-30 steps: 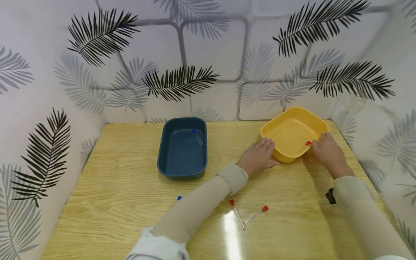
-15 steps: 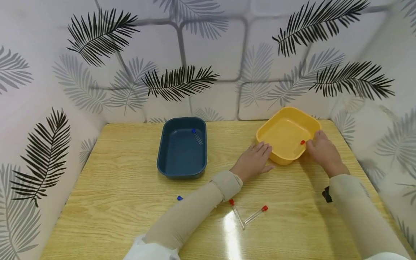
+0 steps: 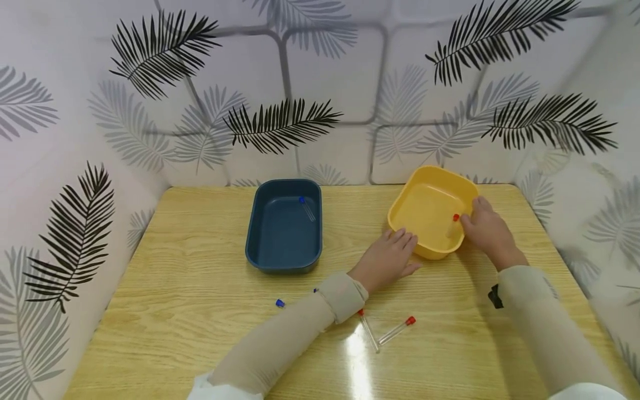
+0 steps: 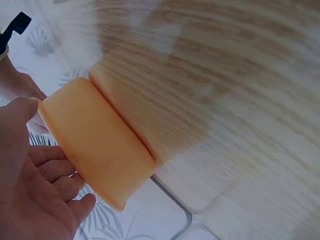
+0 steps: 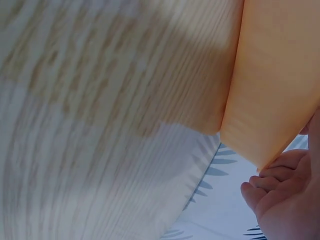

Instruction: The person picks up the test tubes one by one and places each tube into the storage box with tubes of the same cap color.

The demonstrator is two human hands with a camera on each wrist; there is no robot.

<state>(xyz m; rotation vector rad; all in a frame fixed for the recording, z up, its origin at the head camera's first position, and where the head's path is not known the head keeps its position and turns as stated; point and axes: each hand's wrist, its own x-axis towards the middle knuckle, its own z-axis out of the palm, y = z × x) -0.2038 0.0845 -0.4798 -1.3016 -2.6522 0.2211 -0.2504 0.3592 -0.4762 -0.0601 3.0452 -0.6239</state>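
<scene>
A yellow plastic basin stands at the back right of the table, set at an angle. My left hand holds its near left rim, fingers over the edge; the left wrist view shows the fingers bent at the rim. On the opposite side my right hand grips the rim, and its fingers curl over the edge in the right wrist view. Inside the basin, near the right hand, lies a test tube with a red cap.
A dark blue basin sits left of centre with a blue-capped test tube in it. Two red-capped tubes lie toward the front. A blue cap shows beside my left sleeve, which hides part of the table. A patterned wall stands behind.
The yellow basin has slid left and slightly toward me while turning, with both hands keeping hold of its rim. The head view has shifted slightly.
</scene>
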